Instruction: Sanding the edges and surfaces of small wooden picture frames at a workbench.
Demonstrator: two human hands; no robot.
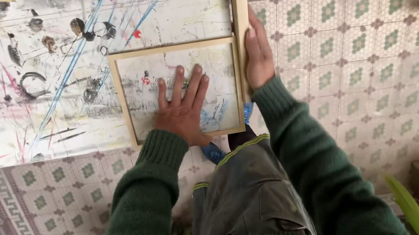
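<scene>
With the left hand (183, 110) spread flat inside the wooden frame (180, 91) on the paint-stained board (39, 61), gripping nothing, the right hand (257, 54) pressed a loose wooden strip (241, 20) against the frame's right side, best kept flush and square.

Paint-stained white board (30, 80), wooden frame (123, 101) apparently flat on it

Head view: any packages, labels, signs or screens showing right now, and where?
None in view: no package, label, sign or screen.
Paint-marked white board: upper left, flat on the tiled floor, streaked blue, red and black.
Wooden frame: pale, square, on the board's right end; left hand flat inside it, right hand on a loose wooden strip.
</scene>
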